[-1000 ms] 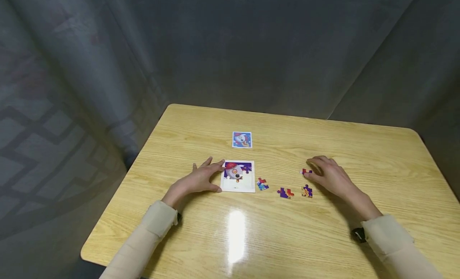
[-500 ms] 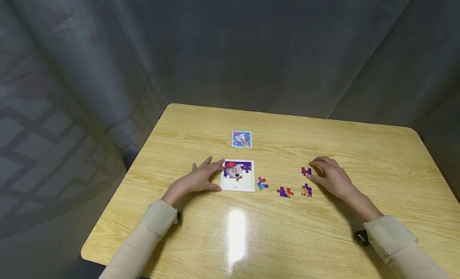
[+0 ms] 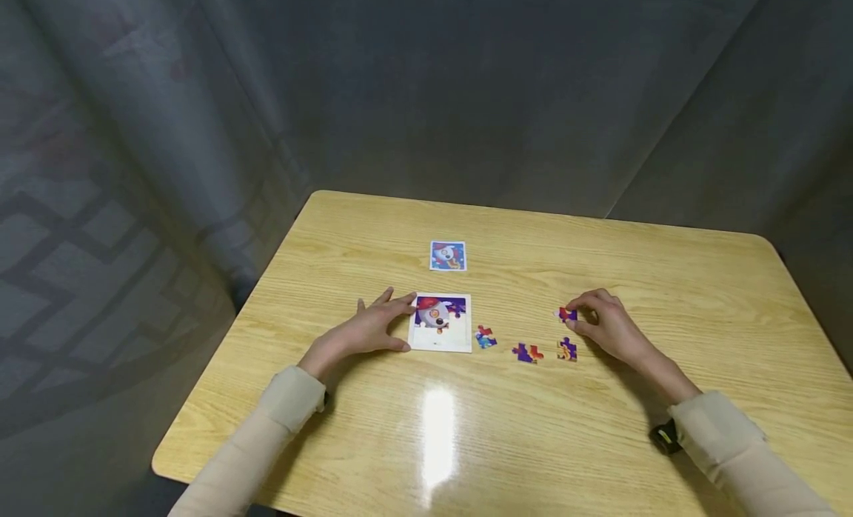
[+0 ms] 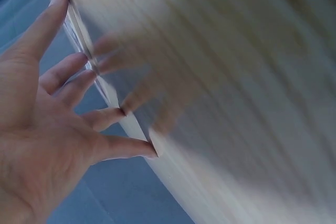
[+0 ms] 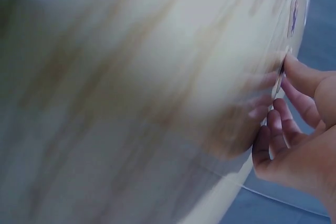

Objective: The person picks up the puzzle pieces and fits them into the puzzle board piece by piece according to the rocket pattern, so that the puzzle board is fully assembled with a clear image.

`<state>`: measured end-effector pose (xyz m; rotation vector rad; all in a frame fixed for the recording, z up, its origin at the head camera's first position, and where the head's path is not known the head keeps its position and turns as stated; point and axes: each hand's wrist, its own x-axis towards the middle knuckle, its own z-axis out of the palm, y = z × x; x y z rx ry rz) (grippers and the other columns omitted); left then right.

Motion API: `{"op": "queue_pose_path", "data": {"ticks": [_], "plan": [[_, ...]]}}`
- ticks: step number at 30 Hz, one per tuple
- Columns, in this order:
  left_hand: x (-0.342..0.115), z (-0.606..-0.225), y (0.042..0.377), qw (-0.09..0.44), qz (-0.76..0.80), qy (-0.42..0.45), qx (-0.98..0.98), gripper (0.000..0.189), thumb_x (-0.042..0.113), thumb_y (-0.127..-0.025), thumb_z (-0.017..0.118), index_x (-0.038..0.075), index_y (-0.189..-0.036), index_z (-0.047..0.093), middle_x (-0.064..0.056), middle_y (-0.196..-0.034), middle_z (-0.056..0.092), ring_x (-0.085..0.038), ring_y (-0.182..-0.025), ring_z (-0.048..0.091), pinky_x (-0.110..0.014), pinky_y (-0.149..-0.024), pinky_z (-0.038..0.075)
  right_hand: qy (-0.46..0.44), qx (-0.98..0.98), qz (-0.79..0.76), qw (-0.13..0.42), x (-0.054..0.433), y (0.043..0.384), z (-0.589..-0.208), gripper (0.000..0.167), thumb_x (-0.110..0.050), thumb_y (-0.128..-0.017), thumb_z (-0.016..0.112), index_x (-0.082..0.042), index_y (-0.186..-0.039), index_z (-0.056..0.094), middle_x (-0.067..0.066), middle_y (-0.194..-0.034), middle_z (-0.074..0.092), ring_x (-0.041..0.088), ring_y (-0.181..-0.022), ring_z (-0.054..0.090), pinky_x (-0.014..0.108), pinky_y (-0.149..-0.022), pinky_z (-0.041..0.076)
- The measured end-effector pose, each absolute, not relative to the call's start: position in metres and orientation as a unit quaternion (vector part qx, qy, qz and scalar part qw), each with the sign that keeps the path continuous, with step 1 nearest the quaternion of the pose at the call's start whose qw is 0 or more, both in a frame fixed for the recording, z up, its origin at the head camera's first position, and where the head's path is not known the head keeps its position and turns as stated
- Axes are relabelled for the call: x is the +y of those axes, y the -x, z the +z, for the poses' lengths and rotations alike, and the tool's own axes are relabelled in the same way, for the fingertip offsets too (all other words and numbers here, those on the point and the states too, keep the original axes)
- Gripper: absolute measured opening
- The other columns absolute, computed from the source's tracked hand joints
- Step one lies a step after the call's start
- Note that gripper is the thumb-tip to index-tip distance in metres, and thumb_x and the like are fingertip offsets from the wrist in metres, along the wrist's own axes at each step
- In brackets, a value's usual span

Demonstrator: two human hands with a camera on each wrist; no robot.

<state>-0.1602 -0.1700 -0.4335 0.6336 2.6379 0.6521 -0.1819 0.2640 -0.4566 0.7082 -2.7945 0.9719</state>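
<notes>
Four pieces (image 3: 528,352) are remaining right of the board (image 3: 449,341), filled only at far; right hand (image 3: 605,327) is pinching the farthest piece (image 3: 564,314), left hand (image 3: 369,330), fingers spread, is touching the board's left edge.

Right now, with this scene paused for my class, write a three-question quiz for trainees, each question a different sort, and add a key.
1. Count: how many loose puzzle pieces lie outside the white tray, including the one pinched by the right grip?
2. True or false: the fingers of the left grip are spread at the tray's left edge.
3. Choose: where does the picture card lie?
a) on the tray
b) on the near side of the tray
c) beyond the tray, apart from it

Key: 1. four; 2. true; 3. c
</notes>
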Motion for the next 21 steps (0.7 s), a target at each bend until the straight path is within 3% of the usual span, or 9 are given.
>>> {"op": "queue_pose_path", "data": {"ticks": [9, 14, 21], "plan": [[-0.1706, -0.4311, 0.1606, 0.179, 0.223, -0.228, 0.931, 0.069, 0.038, -0.083, 0.074, 0.014, -0.142, 0.048, 0.002, -0.159, 0.022, -0.035, -0.146, 0.002, -0.078, -0.099, -0.001, -0.226, -0.916, 0.328, 0.045, 0.2626, 0.1841, -0.4561, 0.027, -0.002, -0.083, 0.073, 0.006, -0.107, 0.062, 0.016, -0.093, 0.061, 0.023, -0.079, 0.046, 0.035, -0.073, 0.029], [-0.1697, -0.4300, 0.1608, 0.179, 0.215, -0.230, 0.932, 0.070, 0.041, -0.082, 0.074, 0.014, -0.142, 0.048, 0.000, -0.158, 0.022, -0.036, -0.146, 0.003, -0.079, -0.099, 0.002, -0.229, -0.920, 0.317, 0.037, 0.2629, 0.1836, -0.4531, 0.034, -0.005, -0.084, 0.073, 0.008, -0.114, 0.062, 0.016, -0.094, 0.062, 0.025, -0.082, 0.051, 0.035, -0.072, 0.034], [-0.1705, -0.4323, 0.1589, 0.168, 0.220, -0.238, 0.931, 0.067, 0.039, -0.083, 0.073, 0.014, -0.141, 0.049, -0.002, -0.158, 0.023, -0.038, -0.146, 0.003, -0.079, -0.098, 0.001, -0.231, -0.921, 0.312, 0.040, 0.2625, 0.1823, -0.4562, 0.029, -0.002, -0.084, 0.071, 0.005, -0.112, 0.066, 0.015, -0.096, 0.061, 0.024, -0.085, 0.053, 0.033, -0.070, 0.044]]}}
